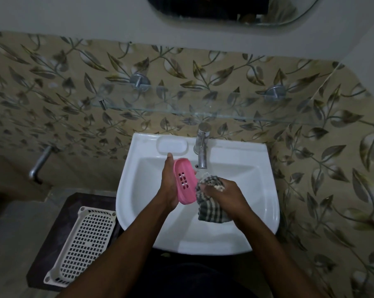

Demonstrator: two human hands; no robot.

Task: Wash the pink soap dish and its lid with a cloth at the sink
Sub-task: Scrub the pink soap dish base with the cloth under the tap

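Over the sink, left hand grips the pink soap dish; right hand, at 3 o'clock, clutches the checked cloth.

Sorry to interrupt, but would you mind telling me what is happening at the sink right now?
A person is washing up at the white sink. The left hand holds a pink soap dish, its slotted side facing up, over the basin just beside the tap. The right hand grips a bunched checked cloth right beside the dish. A white perforated basket sits on a dark stand to the left.
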